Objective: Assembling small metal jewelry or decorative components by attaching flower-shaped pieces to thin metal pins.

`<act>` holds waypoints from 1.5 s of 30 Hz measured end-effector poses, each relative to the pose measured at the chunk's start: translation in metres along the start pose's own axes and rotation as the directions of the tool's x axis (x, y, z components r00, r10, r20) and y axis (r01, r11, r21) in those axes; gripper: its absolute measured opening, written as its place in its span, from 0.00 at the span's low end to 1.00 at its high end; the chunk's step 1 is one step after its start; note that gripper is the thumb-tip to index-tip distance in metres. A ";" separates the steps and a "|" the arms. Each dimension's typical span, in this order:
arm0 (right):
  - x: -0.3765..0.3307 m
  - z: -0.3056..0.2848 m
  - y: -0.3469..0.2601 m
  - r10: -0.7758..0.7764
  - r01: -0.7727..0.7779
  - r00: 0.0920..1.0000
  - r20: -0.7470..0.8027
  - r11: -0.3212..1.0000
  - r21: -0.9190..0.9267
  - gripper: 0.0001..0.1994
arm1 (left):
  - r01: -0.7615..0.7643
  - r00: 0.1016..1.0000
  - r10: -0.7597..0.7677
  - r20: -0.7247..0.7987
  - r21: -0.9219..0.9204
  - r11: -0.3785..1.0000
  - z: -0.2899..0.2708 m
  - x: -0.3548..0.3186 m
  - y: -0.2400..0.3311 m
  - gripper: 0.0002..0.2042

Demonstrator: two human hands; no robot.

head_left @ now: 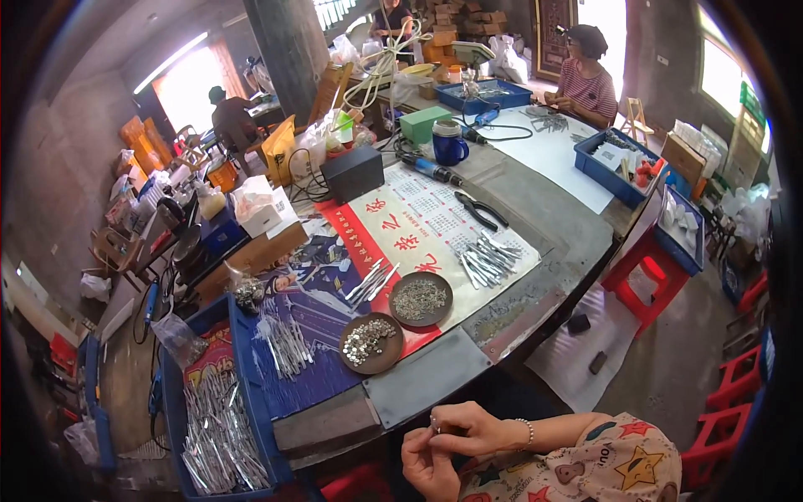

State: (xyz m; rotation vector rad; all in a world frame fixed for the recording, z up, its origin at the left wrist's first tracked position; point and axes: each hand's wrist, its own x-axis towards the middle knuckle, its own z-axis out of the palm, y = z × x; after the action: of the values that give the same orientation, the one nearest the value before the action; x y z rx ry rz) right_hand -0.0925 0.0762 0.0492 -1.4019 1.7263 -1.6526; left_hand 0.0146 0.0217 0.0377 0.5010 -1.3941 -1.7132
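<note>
My two hands are close to my body, below the table's near edge (418, 381). My right hand (470, 428), a beaded bracelet on its wrist, lies curled over my left hand (427, 468), and their fingertips touch. A small shiny spot shows at the right hand's fingers; whether a piece is held there is not clear. The nearest things on the table are two round brown dishes of small metal parts, one closer (370, 343) and one behind it (421, 299).
Metal strips lie in piles (488, 259) on a red and white calendar sheet (418, 226), with black pliers (481, 209) beyond. A blue tray (171, 418) at left holds many strips. A person in a striped shirt (585, 79) works at the far end. A red stool (648, 280) stands at right.
</note>
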 end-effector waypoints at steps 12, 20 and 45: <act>-0.002 0.000 0.000 0.001 -0.008 0.998 -0.070 0.995 -0.104 0.08 | 0.026 0.996 -0.025 0.091 -0.007 1.000 -0.009 0.000 -0.013 0.09; -0.003 0.002 0.015 -0.051 0.012 0.992 -0.117 0.951 -0.308 0.10 | 0.271 0.928 -0.239 0.286 -0.079 0.959 -0.013 -0.002 -0.008 0.10; -0.014 -0.001 0.028 -0.225 0.133 0.943 -0.245 0.931 -0.340 0.12 | 0.243 0.960 -0.230 0.157 -0.068 0.968 0.010 -0.008 -0.009 0.08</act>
State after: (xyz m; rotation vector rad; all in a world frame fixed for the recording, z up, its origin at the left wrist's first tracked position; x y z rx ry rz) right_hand -0.0983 0.0833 0.0198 -1.5715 2.1642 -1.8022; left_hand 0.0085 0.0337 0.0310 0.5179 -1.4006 -2.0315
